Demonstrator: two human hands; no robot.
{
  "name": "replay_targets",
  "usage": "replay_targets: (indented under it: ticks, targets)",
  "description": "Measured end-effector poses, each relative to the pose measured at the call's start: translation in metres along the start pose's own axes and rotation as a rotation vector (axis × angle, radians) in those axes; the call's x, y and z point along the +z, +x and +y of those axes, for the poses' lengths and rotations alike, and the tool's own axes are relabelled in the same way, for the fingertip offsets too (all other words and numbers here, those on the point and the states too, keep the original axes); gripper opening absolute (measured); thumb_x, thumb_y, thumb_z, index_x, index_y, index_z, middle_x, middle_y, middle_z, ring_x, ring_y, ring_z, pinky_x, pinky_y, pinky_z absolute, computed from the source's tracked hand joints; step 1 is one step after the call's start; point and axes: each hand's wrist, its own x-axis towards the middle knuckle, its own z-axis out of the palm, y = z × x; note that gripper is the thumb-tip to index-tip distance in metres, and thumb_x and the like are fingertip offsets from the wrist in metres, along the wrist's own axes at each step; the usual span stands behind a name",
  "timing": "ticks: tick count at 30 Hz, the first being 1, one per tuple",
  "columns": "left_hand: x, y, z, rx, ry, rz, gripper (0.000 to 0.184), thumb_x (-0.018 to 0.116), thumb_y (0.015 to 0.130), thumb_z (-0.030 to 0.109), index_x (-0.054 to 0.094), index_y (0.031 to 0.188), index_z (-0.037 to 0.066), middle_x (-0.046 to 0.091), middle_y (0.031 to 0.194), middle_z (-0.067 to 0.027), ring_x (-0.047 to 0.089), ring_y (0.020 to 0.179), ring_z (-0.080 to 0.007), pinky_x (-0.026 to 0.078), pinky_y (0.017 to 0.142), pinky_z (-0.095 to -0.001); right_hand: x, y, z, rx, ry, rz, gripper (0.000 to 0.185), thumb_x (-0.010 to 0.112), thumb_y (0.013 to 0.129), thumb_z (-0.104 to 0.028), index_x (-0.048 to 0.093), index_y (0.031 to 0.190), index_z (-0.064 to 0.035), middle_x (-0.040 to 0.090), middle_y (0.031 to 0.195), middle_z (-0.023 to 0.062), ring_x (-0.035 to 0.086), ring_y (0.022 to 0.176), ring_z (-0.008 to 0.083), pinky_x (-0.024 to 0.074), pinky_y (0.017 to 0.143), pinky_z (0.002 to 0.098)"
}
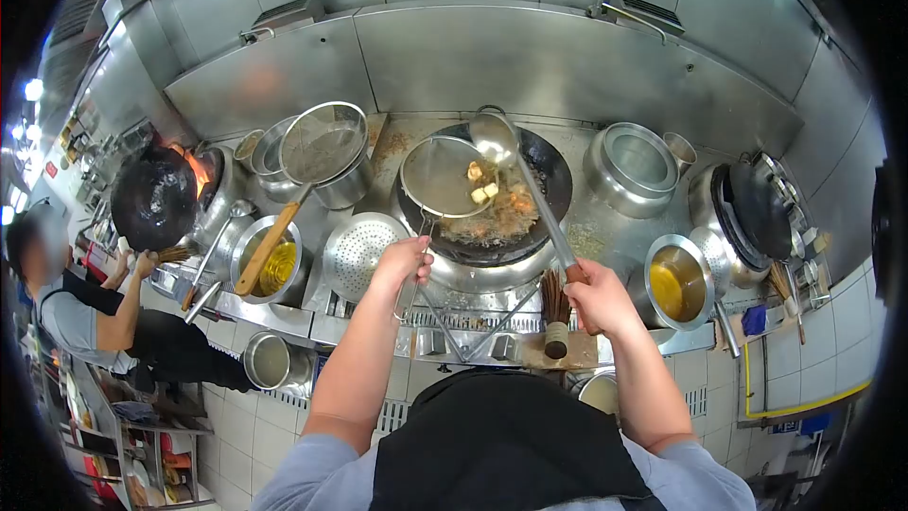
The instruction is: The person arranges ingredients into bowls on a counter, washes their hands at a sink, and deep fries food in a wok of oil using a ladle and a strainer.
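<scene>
My left hand point(405, 262) is closed around the handle of a round wire-mesh strainer point(437, 175), held over a black wok point(549, 166). Several pale and browned food pieces point(484, 191) sit at the strainer's right side. Bubbling liquid with orange bits point(501, 220) shows in the wok. My right hand point(602, 297) grips the wooden end of a long-handled ladle point(497, 139); its metal bowl is above the wok's far side, close to the strainer's rim. Whether the ladle touches the strainer I cannot tell.
Left of the wok lies a perforated skimmer point(357, 254), beside a pot of yellow oil point(274, 267). A bamboo brush point(555, 322) stands at the front edge. On the right are a steel pot point(632, 168) and another oil pot point(676, 282). At far left a co-worker point(90, 308) handles a flaming wok point(156, 199).
</scene>
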Motion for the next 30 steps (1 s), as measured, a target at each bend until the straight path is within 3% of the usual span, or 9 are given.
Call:
replay_targets:
  ticks: [4, 5, 10, 16, 18, 19, 22, 27, 30]
  targets:
    - [-0.011, -0.011, 0.002, 0.001, -0.115, -0.057, 0.018, 0.051, 0.094, 0.018, 0.051, 0.105, 0.005, 0.051, 0.067, -0.0037, 0.042, 0.045, -0.012, 0.035, 0.041, -0.0284, -0.011, -0.003, 0.015, -0.12, -0.17, 0.145, 0.039, 0.05, 0.078, -0.004, 0.053, 0.117, 0.0006, 0.052, 0.063, 0.0039, 0.049, 0.039, 0.0142, 0.0403, 0.037, 0.0289]
    - [-0.014, -0.017, 0.005, 0.001, -0.114, -0.058, 0.018, 0.051, 0.094, 0.018, 0.051, 0.105, 0.005, 0.051, 0.067, -0.0037, 0.042, 0.045, -0.012, 0.035, 0.041, -0.0284, -0.017, -0.005, 0.015, -0.086, -0.235, 0.177, 0.033, 0.052, 0.078, -0.006, 0.054, 0.109, 0.0008, 0.055, 0.064, 0.0084, 0.053, 0.042, 0.0178, 0.0431, 0.042, 0.0321]
    - [-0.017, -0.049, 0.016, 0.062, -0.037, 0.022, 0.034, 0.045, 0.092, 0.013, 0.043, 0.125, 0.004, 0.05, 0.067, -0.0039, 0.042, 0.045, -0.0129, 0.035, 0.041, -0.0287, -0.033, 0.009, 0.055, -0.158, -0.48, 0.242, 0.024, 0.054, 0.078, -0.01, 0.055, 0.099, 0.0018, 0.058, 0.066, 0.0142, 0.056, 0.044, 0.0229, 0.0466, 0.048, 0.0356]
    - [-0.026, -0.058, 0.013, 0.095, 0.005, 0.054, 0.041, 0.045, 0.091, 0.013, 0.041, 0.13, 0.003, 0.05, 0.066, -0.004, 0.043, 0.045, -0.0132, 0.035, 0.042, -0.0291, -0.018, 0.014, 0.048, 0.12, -0.185, 0.091, 0.015, 0.055, 0.079, -0.01, 0.054, 0.091, 0.0003, 0.057, 0.066, 0.0097, 0.054, 0.045, 0.0191, 0.0426, 0.042, 0.0315]
    - [-0.023, -0.06, 0.013, 0.095, 0.0, 0.065, 0.042, 0.046, 0.09, 0.014, 0.041, 0.13, 0.003, 0.05, 0.066, -0.0041, 0.043, 0.046, -0.0132, 0.035, 0.042, -0.0291, -0.02, 0.024, 0.052, 0.134, 0.348, -0.032, 0.013, 0.054, 0.082, -0.008, 0.053, 0.093, -0.0023, 0.054, 0.065, 0.0059, 0.049, 0.042, 0.016, 0.0377, 0.039, 0.0277]
    - [-0.023, -0.061, 0.011, 0.106, 0.032, 0.086, 0.042, 0.047, 0.09, 0.014, 0.041, 0.13, 0.003, 0.05, 0.066, -0.004, 0.043, 0.045, -0.0133, 0.035, 0.042, -0.0291, -0.022, 0.023, 0.05, 0.132, 0.348, -0.036, 0.013, 0.054, 0.082, -0.008, 0.053, 0.093, -0.0023, 0.054, 0.065, 0.0059, 0.049, 0.042, 0.016, 0.0377, 0.039, 0.0277]
    - [-0.022, -0.064, 0.009, 0.11, 0.071, 0.114, 0.043, 0.047, 0.089, 0.013, 0.041, 0.13, 0.003, 0.051, 0.066, -0.0039, 0.043, 0.045, -0.0134, 0.035, 0.042, -0.029, -0.032, 0.014, 0.044, 0.245, 0.907, -0.16, 0.021, 0.051, 0.086, -0.011, 0.049, 0.105, -0.0028, 0.052, 0.064, 0.0055, 0.045, 0.042, 0.014, 0.034, 0.037, 0.0255]
    - [-0.024, -0.064, 0.005, 0.091, 0.044, 0.108, 0.045, 0.047, 0.088, 0.012, 0.041, 0.131, 0.003, 0.05, 0.066, -0.0036, 0.042, 0.044, -0.0133, 0.035, 0.042, -0.0288, -0.039, -0.007, 0.034, 0.258, 0.947, -0.147, 0.025, 0.051, 0.085, -0.011, 0.05, 0.107, -0.0001, 0.051, 0.066, 0.0058, 0.043, 0.041, 0.0136, 0.0337, 0.034, 0.0253]
    - [-0.022, -0.065, 0.006, 0.093, 0.082, 0.11, 0.045, 0.047, 0.088, 0.013, 0.04, 0.131, 0.003, 0.05, 0.065, -0.0036, 0.042, 0.044, -0.0133, 0.034, 0.042, -0.0293, -0.036, -0.014, 0.032, 0.203, 0.606, -0.032, 0.01, 0.054, 0.084, -0.007, 0.052, 0.091, -0.0007, 0.055, 0.063, 0.0076, 0.048, 0.04, 0.015, 0.0374, 0.036, 0.0259]
